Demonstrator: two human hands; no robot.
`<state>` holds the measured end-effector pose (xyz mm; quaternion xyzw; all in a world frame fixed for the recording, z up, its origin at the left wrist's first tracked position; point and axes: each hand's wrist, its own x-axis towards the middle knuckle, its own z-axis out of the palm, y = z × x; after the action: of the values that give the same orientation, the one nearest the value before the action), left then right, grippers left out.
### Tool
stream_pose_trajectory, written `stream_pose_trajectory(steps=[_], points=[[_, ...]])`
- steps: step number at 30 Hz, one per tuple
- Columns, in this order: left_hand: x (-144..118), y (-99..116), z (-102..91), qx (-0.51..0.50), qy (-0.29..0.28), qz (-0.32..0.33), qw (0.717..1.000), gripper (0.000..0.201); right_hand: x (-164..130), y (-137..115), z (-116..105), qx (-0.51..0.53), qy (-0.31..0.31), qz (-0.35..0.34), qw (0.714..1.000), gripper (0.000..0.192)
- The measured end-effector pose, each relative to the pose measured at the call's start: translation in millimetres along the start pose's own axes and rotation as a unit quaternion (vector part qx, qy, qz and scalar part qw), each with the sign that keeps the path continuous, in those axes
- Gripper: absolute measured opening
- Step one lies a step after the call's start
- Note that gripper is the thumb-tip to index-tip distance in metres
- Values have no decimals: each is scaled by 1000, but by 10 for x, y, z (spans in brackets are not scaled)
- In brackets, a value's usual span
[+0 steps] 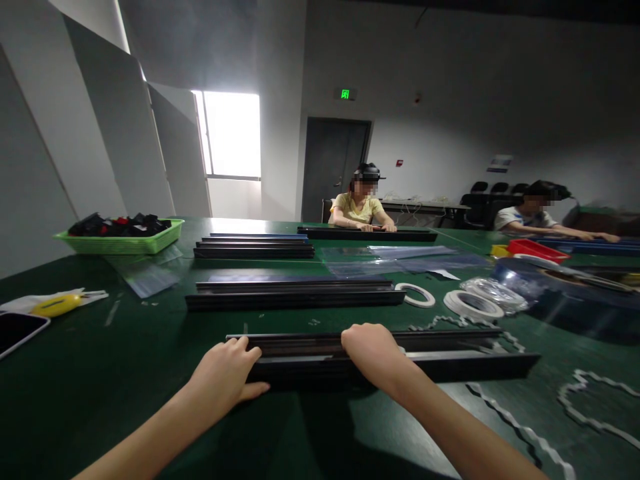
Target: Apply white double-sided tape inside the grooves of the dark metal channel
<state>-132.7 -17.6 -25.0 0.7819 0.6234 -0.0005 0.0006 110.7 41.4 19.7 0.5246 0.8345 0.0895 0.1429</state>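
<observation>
Long black rail (450, 363) laid across desk (100, 387), lower centre of frame. Left hand (227, 373) curled over rail's left end; right hand (375, 353) pressed on top mid-length, fingers closed. Step judged: rail being steadied. Firm, even hold called for next.

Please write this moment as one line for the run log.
left hand: grips the left end of the nearest black rail | right hand: rests on its middle | rail: flat on green table
</observation>
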Motion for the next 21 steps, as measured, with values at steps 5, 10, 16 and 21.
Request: stream_pose_trajectory(steps=[5, 10, 16, 21], points=[[12, 6, 2, -2, 2, -7, 1000, 41, -11, -1, -17, -3, 0, -4, 1000, 25], [21, 10, 24, -4, 3, -15, 1000, 42, -13, 10, -7, -3, 3, -10, 1000, 24], [29, 2, 32, -11, 6, -5, 1000, 41, -7, 14, 13, 3, 4, -7, 1000, 23], [11, 14, 8, -41, 15, 36, 998, 36, -4, 9, 12, 3, 7, -5, 1000, 25]])
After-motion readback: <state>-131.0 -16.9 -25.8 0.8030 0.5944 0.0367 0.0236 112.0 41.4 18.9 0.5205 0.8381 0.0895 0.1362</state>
